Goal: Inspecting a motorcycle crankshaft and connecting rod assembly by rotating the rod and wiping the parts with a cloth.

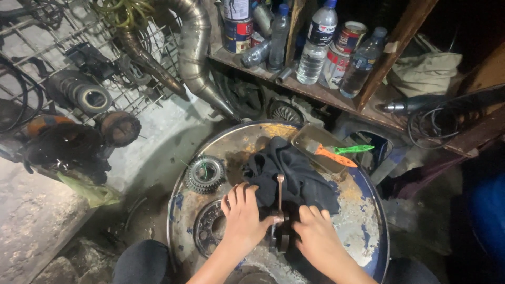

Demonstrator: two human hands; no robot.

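While both hands grip its dark, greasy round base, the crankshaft (281, 221) stands near the drum top's (363, 221) front edge, its slim rod upright; left hand (243, 218) and right hand (317, 236) fingers curl closed against it, black cloth (300, 171) behind.

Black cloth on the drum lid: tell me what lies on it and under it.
On the black cloth lies a metal connecting rod, held between the left hand and right hand. Under it shows only the rusty drum lid; anything beneath the folds is hidden.
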